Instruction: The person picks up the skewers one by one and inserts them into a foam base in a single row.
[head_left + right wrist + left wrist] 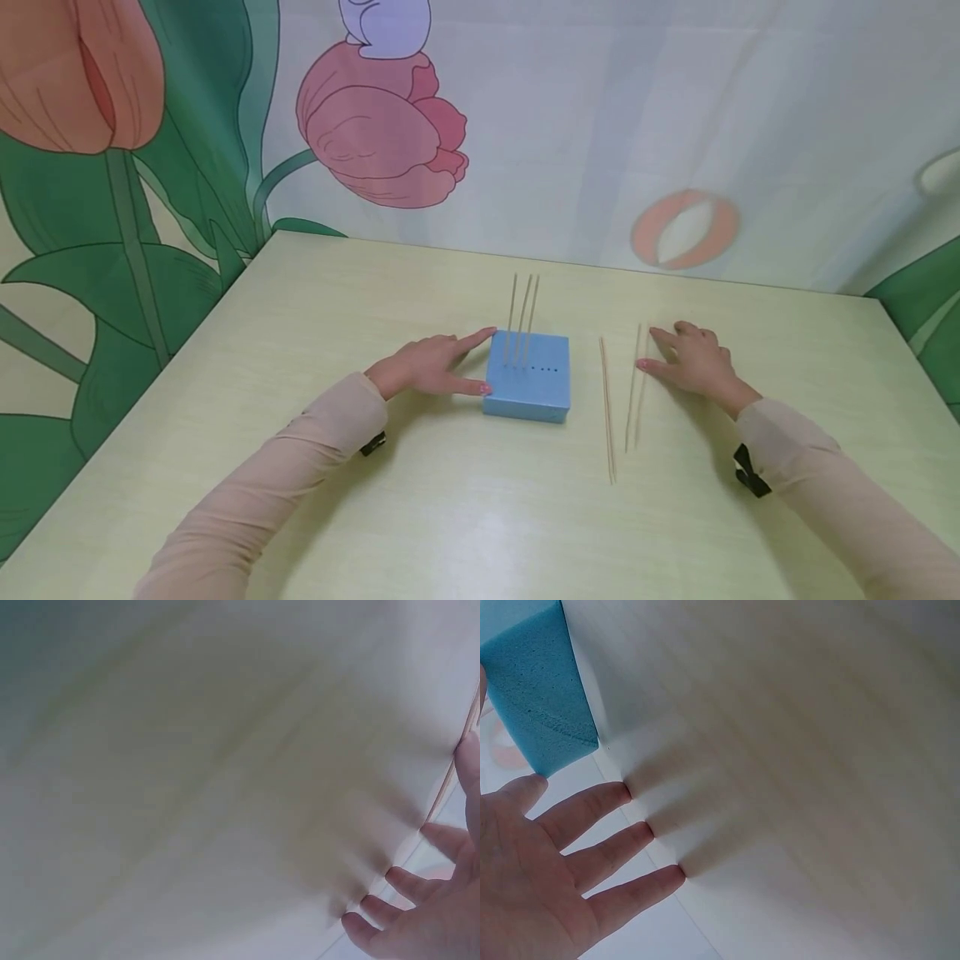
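Note:
A blue foam block (pixel 527 396) lies on the table, with three thin wooden sticks (pixel 522 312) standing upright in it and a row of small holes to their right. At the block's left side, my left hand (pixel 435 367) touches it with spread thumb and index finger. Its other fingertips (pixel 619 793) rest on the table in the left wrist view. To the right, my right hand (pixel 697 362) has thumb and index fingertip apart against a loose wooden stick (pixel 642 392). Its remaining fingertips (pixel 403 878) touch the table in the right wrist view.
Another loose stick (pixel 631 396) lies just left of the touched one. Further left, nearer the block, thin sticks (pixel 607 408) lie close together. A printed curtain (pixel 555 150) hangs behind the table's (pixel 420 500) far edge.

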The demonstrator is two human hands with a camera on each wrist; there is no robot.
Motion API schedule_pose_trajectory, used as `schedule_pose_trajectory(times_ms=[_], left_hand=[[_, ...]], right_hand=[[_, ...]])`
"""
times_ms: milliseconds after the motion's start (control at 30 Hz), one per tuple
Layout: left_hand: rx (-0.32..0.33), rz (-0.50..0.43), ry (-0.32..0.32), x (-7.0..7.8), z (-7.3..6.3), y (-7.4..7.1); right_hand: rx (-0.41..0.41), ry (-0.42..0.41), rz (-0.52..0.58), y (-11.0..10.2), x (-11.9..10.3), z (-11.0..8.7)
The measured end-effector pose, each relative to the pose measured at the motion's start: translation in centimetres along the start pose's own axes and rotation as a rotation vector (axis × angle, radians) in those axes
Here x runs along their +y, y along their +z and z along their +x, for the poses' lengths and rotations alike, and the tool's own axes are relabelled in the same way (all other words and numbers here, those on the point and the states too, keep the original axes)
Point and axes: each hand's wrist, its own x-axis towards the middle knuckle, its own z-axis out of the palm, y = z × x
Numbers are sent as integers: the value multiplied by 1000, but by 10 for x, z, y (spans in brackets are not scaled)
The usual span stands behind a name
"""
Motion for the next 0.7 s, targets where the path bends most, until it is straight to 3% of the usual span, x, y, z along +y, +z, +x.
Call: schedule_pose_trajectory(times_ms=[433, 700], left_hand=[[-6, -10, 2, 3, 1, 0], [0, 4, -6, 3, 0, -1]], right_hand=[[-180, -7, 93, -10, 11, 12], [-200, -11, 123, -13, 13, 18]])
